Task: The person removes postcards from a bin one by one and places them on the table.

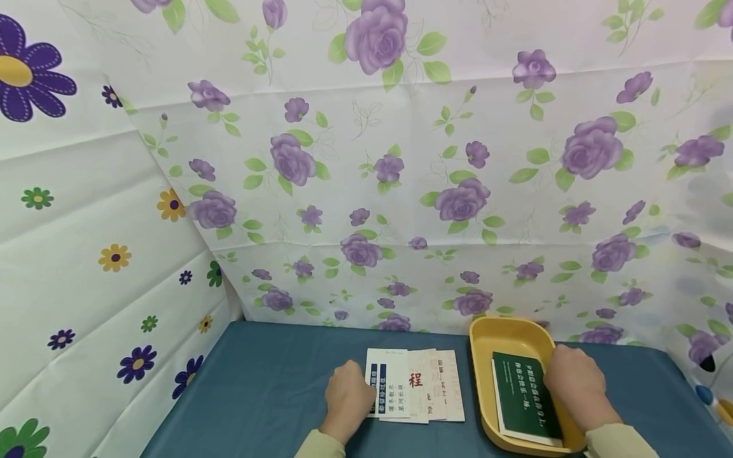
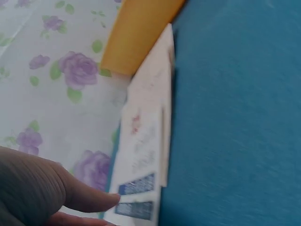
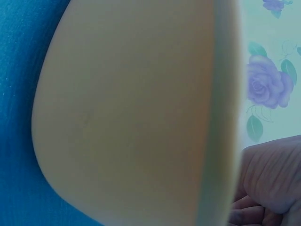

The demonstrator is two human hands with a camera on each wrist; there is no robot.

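Observation:
Several overlapping printed cards (image 1: 420, 388) lie fanned on the blue table. A white card with dark blue text blocks (image 1: 395, 381) is at their left end. My left hand (image 1: 347, 397) is at that end, its thumb (image 2: 91, 197) against the white card's edge and the fingers mostly hidden. In the yellow tray (image 1: 481, 381), a green card with white writing (image 1: 522, 397) lies over paler card edges. My right hand (image 1: 575, 385) reaches over the tray's right rim with curled fingers at the green card's right edge. The tray wall (image 3: 127, 113) hides much of this grip in the right wrist view.
Blue cloth (image 1: 258, 388) covers the table, and the tray stands just right of the fanned cards. Flowered sheets (image 1: 401, 191) rise behind and at the left. A partly visible blue and white object (image 1: 707, 395) is at the right edge.

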